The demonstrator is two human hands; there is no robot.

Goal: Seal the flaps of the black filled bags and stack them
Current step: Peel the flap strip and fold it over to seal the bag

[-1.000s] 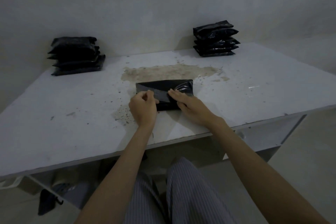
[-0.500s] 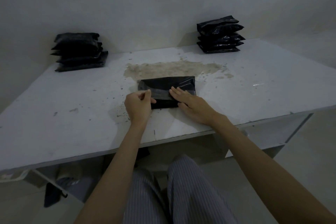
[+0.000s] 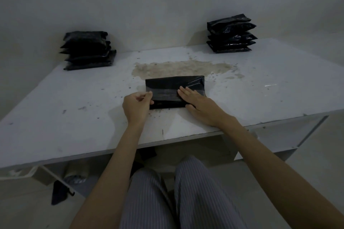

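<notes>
On the white tabletop (image 3: 55,109), between 2 stacks of black bags (image 3: 88,50) at its far corners, a black filled bag (image 3: 173,87) lies flat, long axis left to right, flap toward the person. The right hand (image 3: 197,104) holds it with straight fingers. The left hand (image 3: 136,107), pinching something thin, has drawn leftward off a pale strip (image 3: 165,95), suggesting sealing nearly begins.

premises appear to be a bare, dimly lit back room used for manual packing, not a fitted workshop. plain unpainted wall (image 3: 167,5) without fixtures. one worn white surface (image 3: 55,117), its coating scraped off in a brown patch (image 3: 182,69) and speckled with debris. two stacks of filled black bags, left (image 3: 87,50) and right (image 3: 231,33), stand at the wall side. seated worker wears striped trousers (image 3: 195,201).
</notes>
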